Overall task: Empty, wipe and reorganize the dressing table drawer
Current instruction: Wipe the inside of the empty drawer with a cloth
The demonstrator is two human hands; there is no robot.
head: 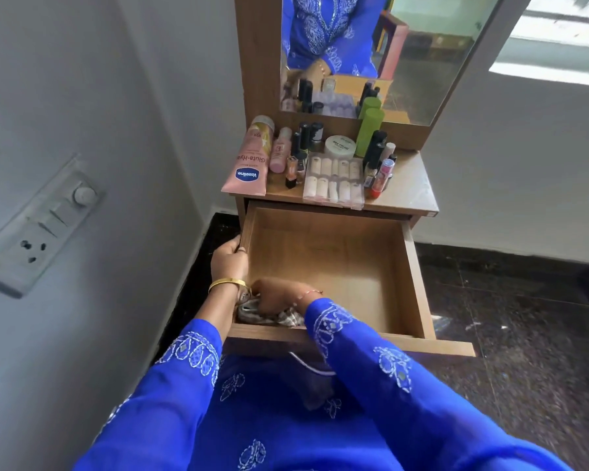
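Nearest me, at the front left corner of the pulled-out light wooden drawer (337, 266), my right hand (275, 294) presses down on a crumpled pale patterned cloth (262, 314), fingers curled over the bundle. My left hand (230, 263) grips the drawer's left wall, thumb hooked over its top edge. Apart from the cloth, I see only bare floor in the drawer, so I judge I am in the wiping step.

Beyond the drawer's back edge, on the brown dressing table top (408, 188), stand the removed things: a pink Vaseline tube (249, 161) at the left edge, a clear flat pack of white false nails (334, 180) reaching the front edge, a green cylindrical bottle (369, 132) and several small dark bottles by the mirror (388, 56).

My worry: the drawer looks far extended, so hard downward pressure near its front could tip or strain it. A jolt to the table could also send the nail pack off the front edge and into the drawer.
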